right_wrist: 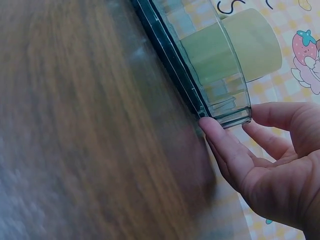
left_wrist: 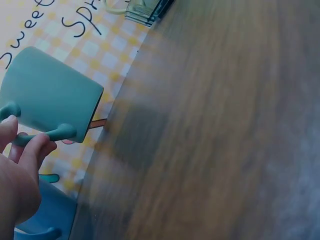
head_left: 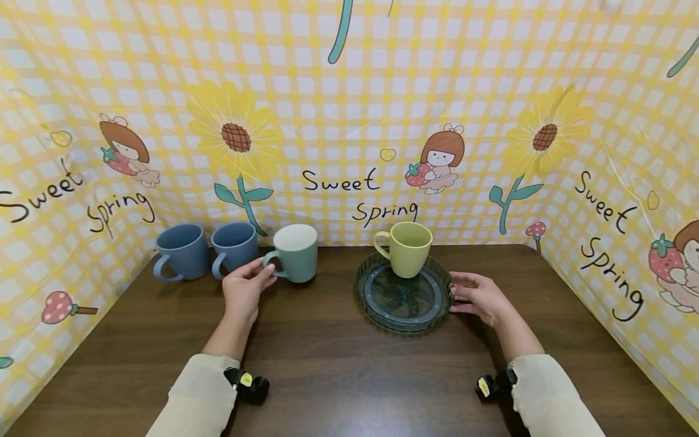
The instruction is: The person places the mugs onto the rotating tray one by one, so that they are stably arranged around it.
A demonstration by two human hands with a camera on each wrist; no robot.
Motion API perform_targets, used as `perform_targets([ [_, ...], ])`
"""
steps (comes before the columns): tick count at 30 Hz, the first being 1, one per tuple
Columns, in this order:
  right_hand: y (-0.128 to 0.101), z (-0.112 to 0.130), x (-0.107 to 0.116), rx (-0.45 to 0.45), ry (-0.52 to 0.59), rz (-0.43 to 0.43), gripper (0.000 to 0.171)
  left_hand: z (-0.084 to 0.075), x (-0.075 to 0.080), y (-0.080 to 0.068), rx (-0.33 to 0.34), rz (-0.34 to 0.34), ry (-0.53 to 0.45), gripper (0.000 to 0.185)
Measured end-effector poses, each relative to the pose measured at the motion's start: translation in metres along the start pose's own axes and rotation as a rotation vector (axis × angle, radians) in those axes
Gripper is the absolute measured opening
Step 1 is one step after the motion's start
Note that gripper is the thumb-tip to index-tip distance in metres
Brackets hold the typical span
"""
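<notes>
My left hand [head_left: 246,288] pinches the handle of a sage-green mug [head_left: 301,258] with a white inside. The left wrist view shows this mug [left_wrist: 50,90] upright, its base raised a little above the table. My right hand [head_left: 480,294] touches the right side of a round see-through tray [head_left: 404,321] with fingers spread. Up close in the right wrist view, the fingertips lie at the clear wall and the dark base of the tray [right_wrist: 227,107]. A yellow-green mug [head_left: 411,250] stands upright in the tray toward the back, handle to the left.
Two blue mugs, one at the far left [head_left: 185,252] and one [head_left: 236,243] just behind my left hand, stand at the table's back edge. A yellow checked cloth [head_left: 338,121] with printed flowers hangs behind and along both sides of the brown wooden table [head_left: 349,376].
</notes>
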State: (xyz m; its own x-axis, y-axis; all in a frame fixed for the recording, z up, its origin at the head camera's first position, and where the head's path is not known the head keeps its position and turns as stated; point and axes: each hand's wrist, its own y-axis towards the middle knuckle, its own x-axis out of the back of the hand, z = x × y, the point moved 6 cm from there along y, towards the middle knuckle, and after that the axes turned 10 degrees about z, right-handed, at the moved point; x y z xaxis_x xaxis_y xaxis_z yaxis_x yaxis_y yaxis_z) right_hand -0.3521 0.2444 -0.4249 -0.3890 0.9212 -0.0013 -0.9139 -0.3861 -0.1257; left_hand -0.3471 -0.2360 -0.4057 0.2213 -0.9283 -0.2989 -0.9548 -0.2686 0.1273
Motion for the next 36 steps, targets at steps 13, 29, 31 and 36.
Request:
perform_targets([
  [13, -0.002, 0.001, -0.002, -0.002, 0.003, 0.003, 0.056, -0.004, -0.011, -0.004, 0.003, 0.051, -0.039, 0.024],
  [29, -0.005, 0.003, -0.003, -0.003, 0.000, 0.007, 0.057, -0.007, -0.029, -0.005, -0.005, 0.093, -0.039, 0.023],
  [31, -0.004, 0.003, -0.003, -0.003, 0.000, 0.007, 0.057, -0.007, -0.032, -0.005, -0.006, 0.099, -0.039, 0.022],
  [36, -0.004, 0.003, -0.004, -0.004, 0.000, 0.005, 0.056, -0.006, -0.036, -0.005, -0.005, 0.104, -0.057, 0.019],
])
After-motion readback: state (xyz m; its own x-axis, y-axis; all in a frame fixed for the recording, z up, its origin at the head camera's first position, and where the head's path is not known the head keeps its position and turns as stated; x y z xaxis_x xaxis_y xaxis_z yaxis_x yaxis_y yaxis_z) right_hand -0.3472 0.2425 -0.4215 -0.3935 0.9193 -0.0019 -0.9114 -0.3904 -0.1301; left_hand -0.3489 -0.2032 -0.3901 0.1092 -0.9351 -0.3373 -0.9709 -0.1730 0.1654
